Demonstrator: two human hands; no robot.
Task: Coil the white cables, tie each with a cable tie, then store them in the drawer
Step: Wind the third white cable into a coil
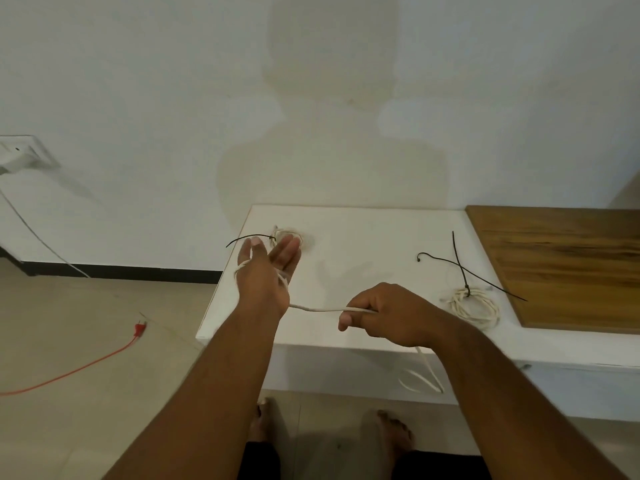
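Pinching the white cable (325,309) in my right hand (388,315), closed on it; left hand (266,271) is spread flat with a few turns already round the palm. Cable runs taut between the hands, the slack tail drops off the white table (363,237) edge at 5 o'clock. To do this well I'd keep light tension, feed slack through the right fingers, lay each turn beside the last. One tied coil (474,304) sits at 3 o'clock, another behind the left fingers at 12; spare cable tie (450,261) waits at 2.
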